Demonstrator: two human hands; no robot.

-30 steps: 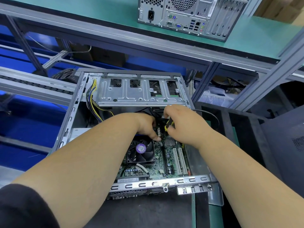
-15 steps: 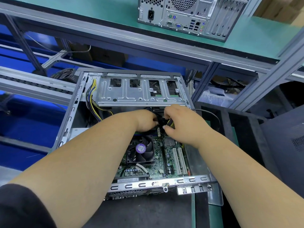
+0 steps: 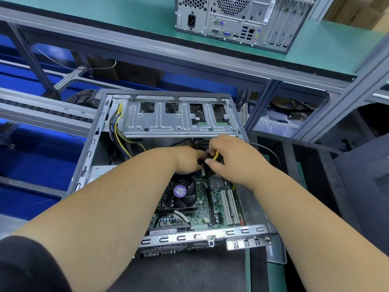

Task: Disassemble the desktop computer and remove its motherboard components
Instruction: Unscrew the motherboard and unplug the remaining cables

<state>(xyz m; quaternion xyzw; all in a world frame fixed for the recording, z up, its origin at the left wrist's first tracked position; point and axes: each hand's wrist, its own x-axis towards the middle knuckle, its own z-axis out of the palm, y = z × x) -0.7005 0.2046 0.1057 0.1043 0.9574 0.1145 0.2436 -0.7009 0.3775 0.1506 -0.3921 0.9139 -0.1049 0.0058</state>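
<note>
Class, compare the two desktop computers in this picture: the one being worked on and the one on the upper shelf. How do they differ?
The near computer lies on its side, panel off, motherboard and fan exposed; the shelf computer looks closed. The near one has both hands inside; the shelf one is untouched, showing its rear ports. Both have grey metal cases.

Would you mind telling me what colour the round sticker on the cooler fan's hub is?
Purple, with small pale print; the sticker shows best in the head view.

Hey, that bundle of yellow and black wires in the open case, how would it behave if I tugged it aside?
The wire bundle would probably flex rather than hold shape: it already droops in curves below the drive cage. It is likely light, but tethered at both ends, so it may spring back.
</note>
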